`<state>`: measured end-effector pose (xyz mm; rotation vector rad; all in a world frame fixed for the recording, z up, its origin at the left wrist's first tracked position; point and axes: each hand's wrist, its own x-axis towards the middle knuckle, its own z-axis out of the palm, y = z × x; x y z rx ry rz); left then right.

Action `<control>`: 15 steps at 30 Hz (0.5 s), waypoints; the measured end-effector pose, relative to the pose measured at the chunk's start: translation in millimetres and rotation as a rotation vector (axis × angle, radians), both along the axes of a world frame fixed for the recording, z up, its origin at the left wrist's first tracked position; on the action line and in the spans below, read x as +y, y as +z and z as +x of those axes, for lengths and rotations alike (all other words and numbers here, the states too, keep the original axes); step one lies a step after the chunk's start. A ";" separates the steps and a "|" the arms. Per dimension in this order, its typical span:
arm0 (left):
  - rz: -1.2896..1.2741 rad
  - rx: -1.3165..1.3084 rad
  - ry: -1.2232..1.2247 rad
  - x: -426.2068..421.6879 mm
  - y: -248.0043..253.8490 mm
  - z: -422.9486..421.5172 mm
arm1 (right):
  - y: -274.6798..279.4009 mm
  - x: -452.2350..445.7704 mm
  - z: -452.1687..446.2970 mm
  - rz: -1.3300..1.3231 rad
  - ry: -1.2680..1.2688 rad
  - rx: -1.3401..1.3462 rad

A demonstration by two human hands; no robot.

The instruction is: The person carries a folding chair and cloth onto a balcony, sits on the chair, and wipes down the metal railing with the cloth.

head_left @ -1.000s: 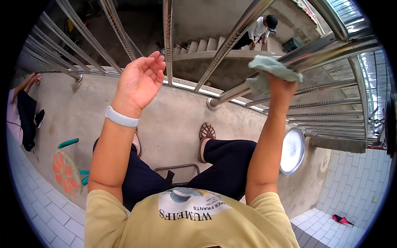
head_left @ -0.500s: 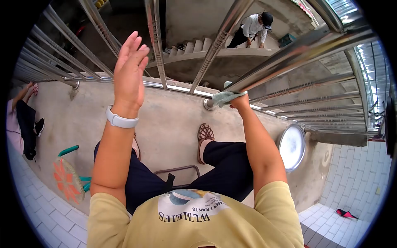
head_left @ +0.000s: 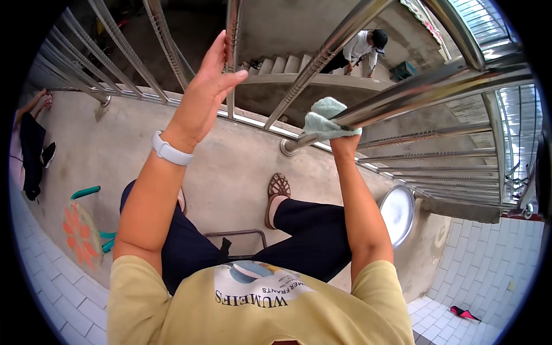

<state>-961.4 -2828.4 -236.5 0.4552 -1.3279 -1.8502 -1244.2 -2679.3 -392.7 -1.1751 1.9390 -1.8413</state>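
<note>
A pale green cloth (head_left: 326,123) is wrapped partly around a thick shiny metal post (head_left: 420,86) of the railing. My right hand (head_left: 346,146) grips this cloth against the post, its fingers mostly hidden behind the fabric. My left hand (head_left: 204,99), with a white watch (head_left: 171,150) on the wrist, is raised with thumb and fingers stretched apart, holding nothing. It is close to a thin upright bar (head_left: 232,52); whether it touches the bar I cannot tell.
A round metal basin (head_left: 397,215) leans at the right. A stool with a flower-patterned seat (head_left: 80,233) is at the left. One person (head_left: 31,144) sits at far left; another (head_left: 359,49) is on the stairs beyond the railing. A red-and-black item (head_left: 463,313) lies on the tiles.
My left hand has swung right towards the thin bar, its thumb now spread wide. My right hand and the cloth have shifted slightly right, with more cloth showing above the post. The view has turned a little.
</note>
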 end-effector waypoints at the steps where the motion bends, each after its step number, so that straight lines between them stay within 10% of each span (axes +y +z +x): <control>1: 0.004 0.008 -0.007 0.3 0.2 0.6 | 26.3 -2.2 12.1 -0.039 -0.018 -0.028; 12: 0.053 -0.038 -0.020 -3.2 0.4 -0.3 | 152.6 -1.3 21.4 -0.514 -0.276 0.307; 15: 0.052 -0.042 -0.019 -2.7 -1.4 2.0 | 180.4 29.6 15.5 0.152 -1.044 1.500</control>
